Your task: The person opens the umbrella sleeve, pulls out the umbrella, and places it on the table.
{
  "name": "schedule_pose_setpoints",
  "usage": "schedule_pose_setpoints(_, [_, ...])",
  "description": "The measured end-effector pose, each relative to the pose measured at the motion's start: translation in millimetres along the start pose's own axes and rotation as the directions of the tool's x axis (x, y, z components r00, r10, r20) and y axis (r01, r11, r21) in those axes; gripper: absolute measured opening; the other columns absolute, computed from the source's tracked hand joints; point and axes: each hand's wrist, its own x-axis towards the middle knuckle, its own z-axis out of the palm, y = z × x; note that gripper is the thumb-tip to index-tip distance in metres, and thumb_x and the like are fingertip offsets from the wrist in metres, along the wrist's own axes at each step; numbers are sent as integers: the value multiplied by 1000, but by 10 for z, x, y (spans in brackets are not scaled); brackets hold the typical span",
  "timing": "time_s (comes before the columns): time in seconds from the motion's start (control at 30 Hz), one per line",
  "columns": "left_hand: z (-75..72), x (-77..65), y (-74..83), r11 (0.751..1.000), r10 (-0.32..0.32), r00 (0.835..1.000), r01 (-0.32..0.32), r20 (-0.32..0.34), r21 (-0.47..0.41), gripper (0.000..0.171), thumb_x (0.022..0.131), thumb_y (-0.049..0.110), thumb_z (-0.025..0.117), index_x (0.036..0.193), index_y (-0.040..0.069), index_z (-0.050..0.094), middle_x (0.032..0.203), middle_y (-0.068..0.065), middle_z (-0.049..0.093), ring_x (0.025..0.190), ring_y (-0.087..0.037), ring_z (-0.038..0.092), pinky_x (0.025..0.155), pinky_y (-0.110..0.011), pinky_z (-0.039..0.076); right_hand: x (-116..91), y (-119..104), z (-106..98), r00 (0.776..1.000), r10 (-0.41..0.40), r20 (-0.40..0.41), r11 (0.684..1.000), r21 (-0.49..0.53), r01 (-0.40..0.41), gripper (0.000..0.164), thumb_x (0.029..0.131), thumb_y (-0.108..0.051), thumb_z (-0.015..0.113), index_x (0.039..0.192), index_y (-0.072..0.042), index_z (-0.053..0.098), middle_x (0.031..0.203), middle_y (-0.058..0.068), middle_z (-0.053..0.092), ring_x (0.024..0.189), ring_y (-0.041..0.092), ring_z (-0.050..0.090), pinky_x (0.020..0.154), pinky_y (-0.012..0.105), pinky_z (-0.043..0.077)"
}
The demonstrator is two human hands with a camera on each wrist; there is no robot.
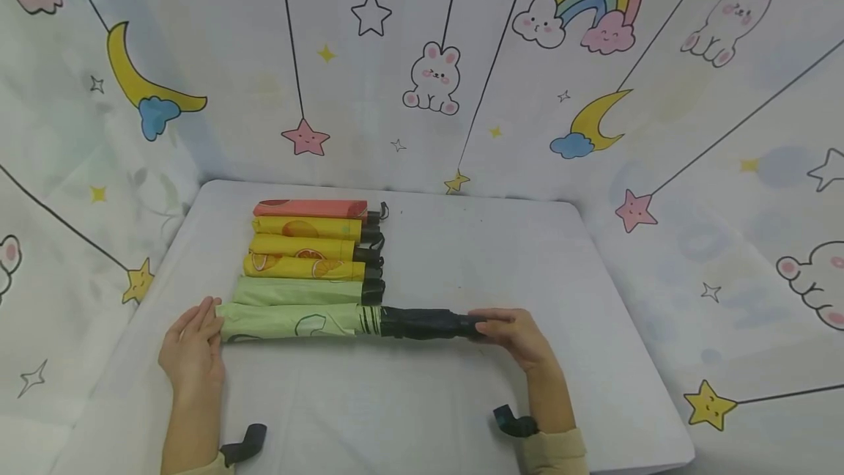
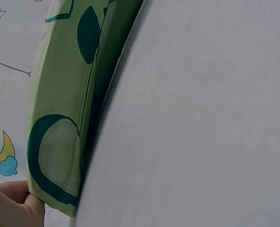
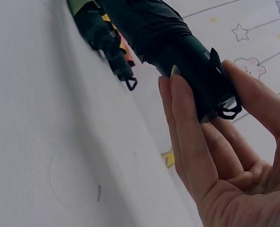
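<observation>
Nearest in a row on the white table lies a folding umbrella (image 1: 290,321) in light green with a dark-green pattern, its black section (image 1: 422,323) stretching to the right. At its left end my left hand (image 1: 193,347) pinches the green fabric; the left wrist view shows this fabric (image 2: 57,104) close up, with fingers (image 2: 21,203) at its corner. My right hand (image 1: 517,336) grips the black handle (image 3: 192,71) between thumb and fingers, a small wrist loop (image 3: 230,111) hanging from its end. Just behind it lies a plain green umbrella (image 1: 300,292).
Farther back, several folded umbrellas lie parallel: yellow ones with orange-slice prints (image 1: 303,267) and a red one (image 1: 310,209), black handles to the right. White table surface (image 1: 475,255) extends right of them. A curtain (image 1: 369,94) with cartoon prints surrounds the table.
</observation>
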Motion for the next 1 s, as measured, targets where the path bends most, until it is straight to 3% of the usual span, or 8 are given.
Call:
schedule_pose_setpoints(0.33, [3,-18,-20,1000,-2,1000,2,0,-24,61,86,-31,62,134,2,49,134,-11,68,138,-23,56,101,-24,52,-31,53,-154,1000,7,16,1000,3,-7,27,92,0,74,117,10,74,121,16,73,109,31,73,93,40,62])
schedule_pose_setpoints(0.57, [3,-15,-36,1000,1,1000,-1,4,-2,62,86,-30,62,137,2,46,134,-10,68,139,-22,56,101,-24,52,-57,76,-228,999,34,2,999,7,-34,34,91,0,74,121,15,69,122,15,73,110,27,72,94,36,61])
schedule_pose_setpoints(1.0, [11,-20,-39,999,0,1000,0,-10,-40,59,85,-33,60,132,1,50,129,-12,70,136,-23,58,99,-24,54,-104,175,-374,996,82,-35,996,29,-81,24,93,1,72,116,4,77,123,13,73,110,20,69,92,30,60])
